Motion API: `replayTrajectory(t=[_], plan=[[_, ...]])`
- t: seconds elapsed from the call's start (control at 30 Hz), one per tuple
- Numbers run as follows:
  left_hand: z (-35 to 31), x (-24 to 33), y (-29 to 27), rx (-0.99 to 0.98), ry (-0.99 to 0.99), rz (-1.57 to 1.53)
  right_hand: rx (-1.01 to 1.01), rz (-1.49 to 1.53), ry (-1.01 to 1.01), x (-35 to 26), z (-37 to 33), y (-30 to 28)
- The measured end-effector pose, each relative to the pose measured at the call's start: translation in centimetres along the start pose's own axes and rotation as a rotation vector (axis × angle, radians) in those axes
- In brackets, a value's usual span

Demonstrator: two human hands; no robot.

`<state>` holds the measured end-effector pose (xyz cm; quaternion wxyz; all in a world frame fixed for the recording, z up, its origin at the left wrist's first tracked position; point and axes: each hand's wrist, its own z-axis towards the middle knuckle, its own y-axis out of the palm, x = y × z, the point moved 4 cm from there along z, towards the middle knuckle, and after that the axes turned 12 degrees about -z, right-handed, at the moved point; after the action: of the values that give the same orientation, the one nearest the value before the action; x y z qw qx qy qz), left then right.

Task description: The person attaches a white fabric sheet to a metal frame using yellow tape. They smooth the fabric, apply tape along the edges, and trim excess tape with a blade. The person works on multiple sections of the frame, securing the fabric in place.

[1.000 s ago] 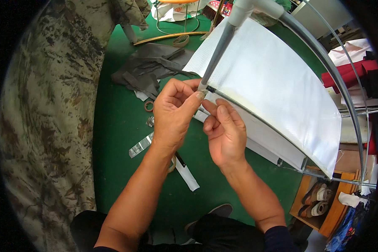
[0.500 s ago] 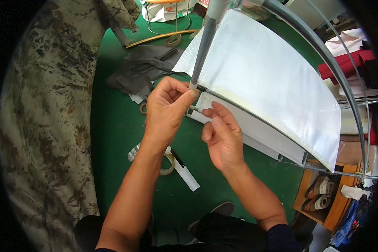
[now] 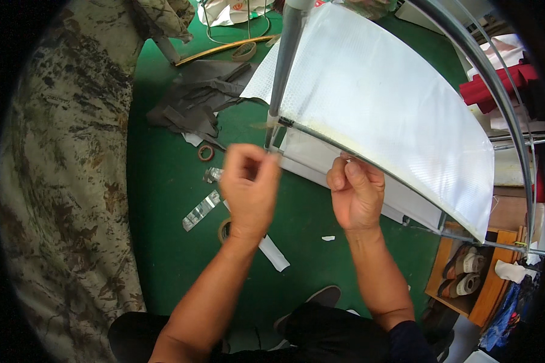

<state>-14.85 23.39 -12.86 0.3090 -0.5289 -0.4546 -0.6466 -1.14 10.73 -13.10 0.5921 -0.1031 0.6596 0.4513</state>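
Head view: with left hand (image 3: 251,187) just withdrawn from the pole joint (image 3: 272,121) at 12 o'clock, leaving it unheld by the white panel (image 3: 387,115) toward 2. Near the panel's edge at 3, right hand (image 3: 357,187); both hands curled closed, contents impossible to tell. At 4, shoes (image 3: 465,266) inside a wooden box (image 3: 489,287).

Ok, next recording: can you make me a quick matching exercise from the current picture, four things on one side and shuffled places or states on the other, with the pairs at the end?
Things
1. white sheet
2. right hand
3. shoes
4. dark grey cloth

Places or states
A. inside the wooden box
B. crumpled on the green floor
C. fingers curled, near the sheet's lower edge
D. spread out between metal tubes

Pairs: 1-D, 2-C, 3-A, 4-B
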Motion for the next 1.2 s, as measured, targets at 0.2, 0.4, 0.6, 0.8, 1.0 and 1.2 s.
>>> replayTrajectory(t=[0.2, 0.4, 0.6, 0.8, 1.0, 1.2], plan=[[-1.0, 0.4, 5.5, -0.268, -0.420, -0.795, 0.104, -0.009, 0.009, -0.1, 0.0, 0.4], [0.0, -0.3, 5.3, -0.259, -0.425, -0.780, 0.097, -0.050, 0.024, -0.2, -0.2, 0.0], [0.1, 0.2, 4.8, -0.198, -0.426, -0.689, 0.140, -0.119, 0.013, -0.2, -0.4, 0.1], [0.4, 0.1, 4.8, -0.186, -0.347, -0.612, 0.098, -0.126, 0.020, -0.1, -0.6, 0.4], [0.5, 0.0, 5.0, -0.178, -0.337, -0.638, 0.096, -0.192, 0.009, -0.7, -0.6, 0.2], [0.7, -0.2, 5.4, -0.145, -0.358, -0.610, 0.179, -0.197, -0.041, -1.5, 0.2, -1.0]])
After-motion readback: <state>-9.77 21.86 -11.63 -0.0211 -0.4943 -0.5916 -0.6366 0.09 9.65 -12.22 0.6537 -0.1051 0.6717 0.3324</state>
